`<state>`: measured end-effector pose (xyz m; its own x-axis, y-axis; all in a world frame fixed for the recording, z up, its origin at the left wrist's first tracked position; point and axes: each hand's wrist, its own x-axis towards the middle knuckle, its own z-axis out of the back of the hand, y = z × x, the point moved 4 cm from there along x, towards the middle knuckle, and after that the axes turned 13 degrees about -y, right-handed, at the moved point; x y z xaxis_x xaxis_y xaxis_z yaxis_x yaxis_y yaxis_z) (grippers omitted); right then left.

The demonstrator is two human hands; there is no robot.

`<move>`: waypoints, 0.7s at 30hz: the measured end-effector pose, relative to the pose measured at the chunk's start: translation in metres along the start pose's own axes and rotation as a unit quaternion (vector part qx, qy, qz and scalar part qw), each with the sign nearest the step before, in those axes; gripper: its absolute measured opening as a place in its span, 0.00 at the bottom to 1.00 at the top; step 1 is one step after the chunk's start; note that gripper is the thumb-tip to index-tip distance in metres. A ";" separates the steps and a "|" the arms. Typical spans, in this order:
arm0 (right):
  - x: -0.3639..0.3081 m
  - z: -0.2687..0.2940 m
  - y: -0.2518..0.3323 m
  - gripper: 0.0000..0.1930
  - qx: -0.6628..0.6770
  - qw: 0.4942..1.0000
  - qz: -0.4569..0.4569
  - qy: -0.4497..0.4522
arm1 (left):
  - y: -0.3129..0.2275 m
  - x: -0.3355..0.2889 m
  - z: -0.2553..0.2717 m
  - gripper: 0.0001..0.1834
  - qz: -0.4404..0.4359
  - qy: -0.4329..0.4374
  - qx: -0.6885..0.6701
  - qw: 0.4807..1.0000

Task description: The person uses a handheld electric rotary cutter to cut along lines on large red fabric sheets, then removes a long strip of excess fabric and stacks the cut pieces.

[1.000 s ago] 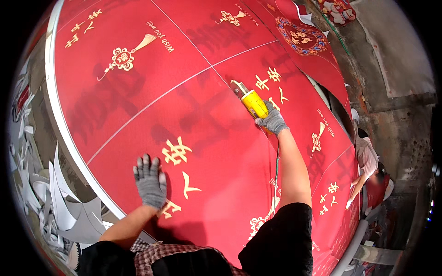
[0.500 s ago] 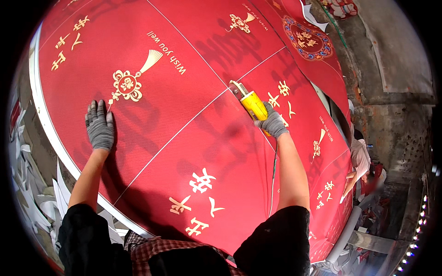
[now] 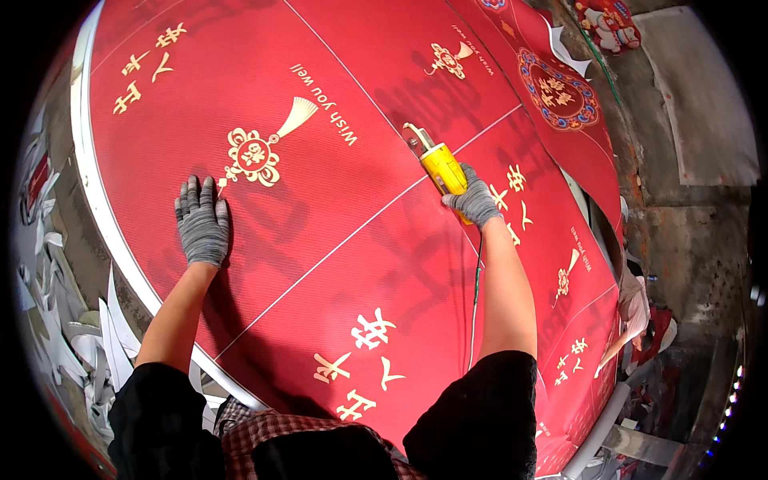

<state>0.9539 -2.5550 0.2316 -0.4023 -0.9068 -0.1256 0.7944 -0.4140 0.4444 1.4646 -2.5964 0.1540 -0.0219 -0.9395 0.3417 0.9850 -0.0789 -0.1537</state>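
In a grey knit glove, my left hand [image 3: 202,228] lies flat on a large red printed mat sheet [image 3: 344,240], fingers stretched out beside a gold tassel ornament [image 3: 254,157]. My right hand [image 3: 478,200], also gloved, wraps around the yellow body of a handheld electric cutter [image 3: 442,170]. The cutter's metal head points away from me and rests on a thin white line printed on the sheet, just beyond where two such lines cross. A cord runs from its rear back toward me along my right forearm. The blade itself is hard to make out.
White offcut strips [image 3: 60,320] lie heaped on the floor at left. At the right, another person [image 3: 632,308] reaches an arm to the sheet's edge, close to a grey roll [image 3: 596,432]. Loose red sheeting [image 3: 588,152] curls at the far right.
The cutter in my right hand has moved forward along the white line, past the crossing. My left hand stays on the same spot of the sheet, while the whole view has shifted slightly.
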 end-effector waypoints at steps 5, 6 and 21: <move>0.025 -0.015 0.024 0.47 0.016 1.000 0.013 0.006 | 0.005 -0.003 -0.003 0.26 -0.002 -0.010 -0.008 1.000; 0.032 -0.018 0.026 0.47 0.016 0.999 0.028 0.003 | 0.006 -0.003 -0.003 0.25 -0.003 -0.012 -0.012 1.000; 0.110 -0.051 0.122 0.47 0.018 1.000 0.010 0.003 | 0.006 0.007 0.002 0.28 -0.064 0.104 -0.125 0.985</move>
<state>1.0294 -2.7092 0.2264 -0.3844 -0.9152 -0.1210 0.7848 -0.3930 0.4793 1.4711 -2.6031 0.1576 -0.2038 -0.9622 0.1806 0.8993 -0.2569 -0.3538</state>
